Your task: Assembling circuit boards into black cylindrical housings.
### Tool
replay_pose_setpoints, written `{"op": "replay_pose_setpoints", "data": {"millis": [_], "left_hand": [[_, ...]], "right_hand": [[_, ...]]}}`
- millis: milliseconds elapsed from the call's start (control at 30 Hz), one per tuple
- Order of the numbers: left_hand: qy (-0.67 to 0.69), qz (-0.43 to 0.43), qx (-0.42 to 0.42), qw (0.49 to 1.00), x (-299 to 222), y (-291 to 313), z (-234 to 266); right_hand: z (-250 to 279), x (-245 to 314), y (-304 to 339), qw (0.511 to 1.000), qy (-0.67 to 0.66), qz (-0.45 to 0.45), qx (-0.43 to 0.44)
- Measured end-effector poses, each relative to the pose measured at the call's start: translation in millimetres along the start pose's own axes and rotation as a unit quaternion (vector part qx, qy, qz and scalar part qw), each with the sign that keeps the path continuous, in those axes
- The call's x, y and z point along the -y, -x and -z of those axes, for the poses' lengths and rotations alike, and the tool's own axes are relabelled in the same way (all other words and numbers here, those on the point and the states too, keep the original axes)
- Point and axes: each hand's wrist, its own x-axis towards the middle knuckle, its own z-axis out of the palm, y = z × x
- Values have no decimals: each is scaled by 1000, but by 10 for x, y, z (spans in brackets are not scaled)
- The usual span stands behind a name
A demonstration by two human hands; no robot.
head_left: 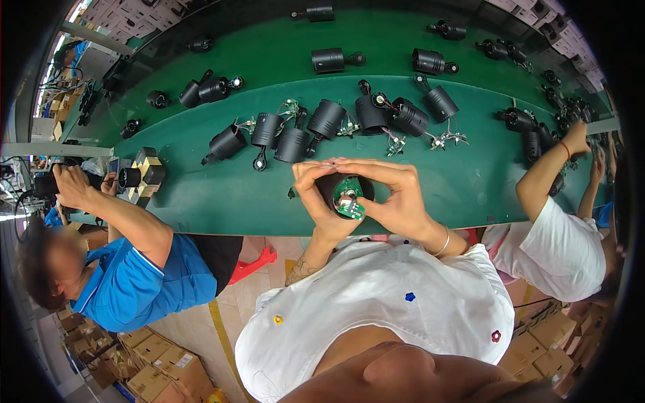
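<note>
Near the front edge of the green table, both my hands grip a black cylindrical housing [366, 186] with its open end toward me. A green circuit board [349, 208] sits in that opening, tilted and partly sticking out. My left hand [316, 201] wraps round the housing's left side. From the right, my right hand [396, 195] curls over the housing, with its thumb on the circuit board. Just beyond my hands lie several black cylindrical housings [293, 145], some with small boards on wires [396, 143] hanging out. How far the board reaches inside is hidden.
More housings [328, 60] lie on the darker green strip [269, 60] farther back. At left, a person in blue [154, 282] handles a black cylinder beside a stack of block-like parts [148, 174]. Another person's white sleeve [561, 248] is close on the right. Cardboard boxes [168, 366] stand below.
</note>
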Motion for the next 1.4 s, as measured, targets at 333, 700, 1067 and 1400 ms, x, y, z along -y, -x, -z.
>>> {"op": "replay_pose_setpoints", "data": {"millis": [333, 700, 1067, 1400], "left_hand": [[-39, 10, 32, 999, -56, 16, -38], [-66, -18, 51, 996, -110, -17, -67], [-28, 159, 23, 987, -181, 47, -92], [-209, 28, 16, 977, -112, -66, -96]], "right_hand": [[91, -14, 30, 999, 35, -7, -2], [155, -11, 88, 999, 52, 2, -15], [234, -69, -113, 1000, 0, -24, 1], [158, -19, -59, 997, -55, -36, -44]]}}
